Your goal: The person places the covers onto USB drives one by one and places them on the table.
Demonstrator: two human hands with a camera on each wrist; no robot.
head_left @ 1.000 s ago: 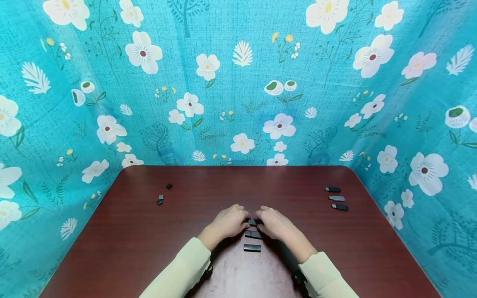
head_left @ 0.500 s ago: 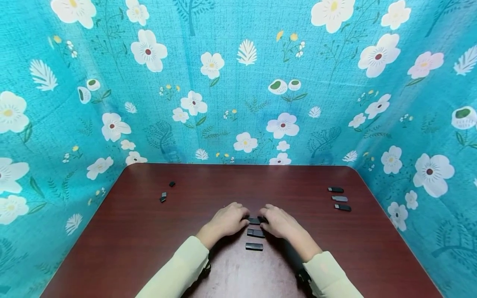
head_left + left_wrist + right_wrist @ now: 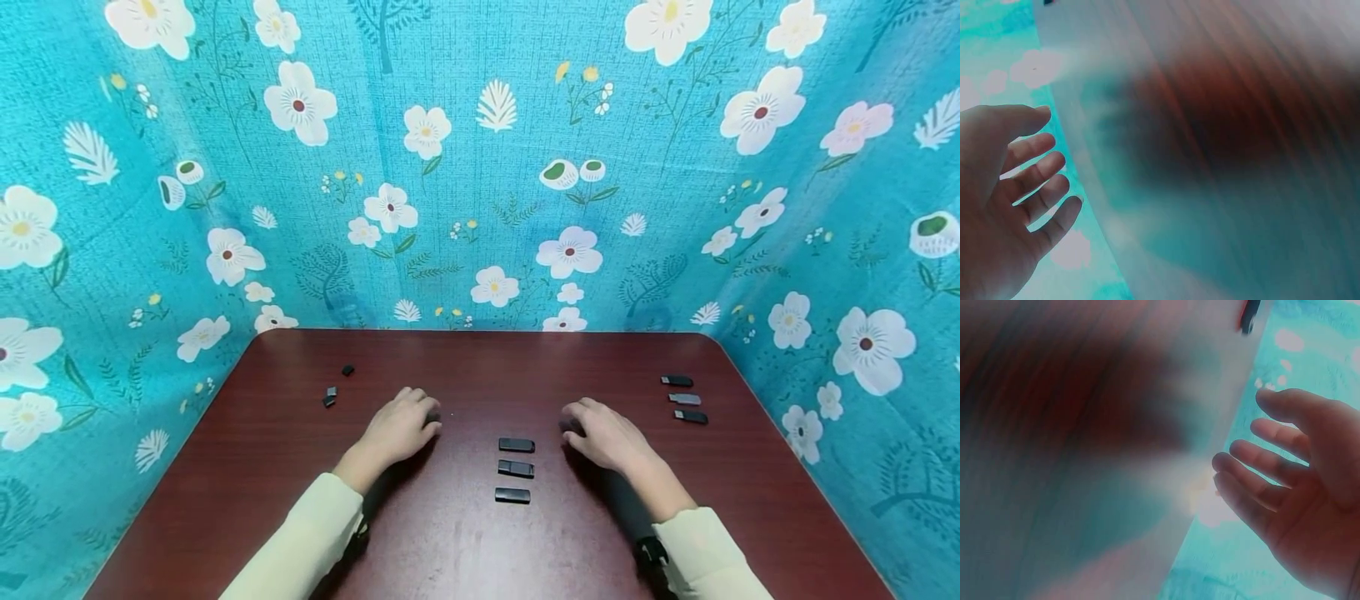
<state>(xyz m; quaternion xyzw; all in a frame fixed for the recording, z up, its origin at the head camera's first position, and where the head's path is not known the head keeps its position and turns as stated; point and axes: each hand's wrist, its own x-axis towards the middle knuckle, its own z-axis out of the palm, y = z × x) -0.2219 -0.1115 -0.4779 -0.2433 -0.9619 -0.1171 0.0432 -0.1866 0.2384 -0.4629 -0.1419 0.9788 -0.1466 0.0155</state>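
Note:
In the head view my left hand (image 3: pixel 397 427) hovers close over the table, left of the middle. Its fingers are relaxed and hold nothing, as the left wrist view shows. To the right of the middle is my right hand (image 3: pixel 609 435), with loose, spread fingers and nothing in them. Between the two hands lie three dark USB sticks in a column: the far one (image 3: pixel 517 445), the middle one (image 3: pixel 516 469) and the near one (image 3: pixel 513 496). Both hands are apart from them.
At the right back lie three uncapped USB sticks: a black one (image 3: pixel 677 381), a grey one (image 3: pixel 685 399) and another black one (image 3: pixel 691 417). Several small caps (image 3: pixel 331 392) lie at the left back. A flowered blue curtain (image 3: pixel 450 167) surrounds the dark red table (image 3: pixel 450 367).
Both hands have let go of the far USB stick and drawn apart, the left hand to the left, the right hand to the right. The stick stays in line with the other two.

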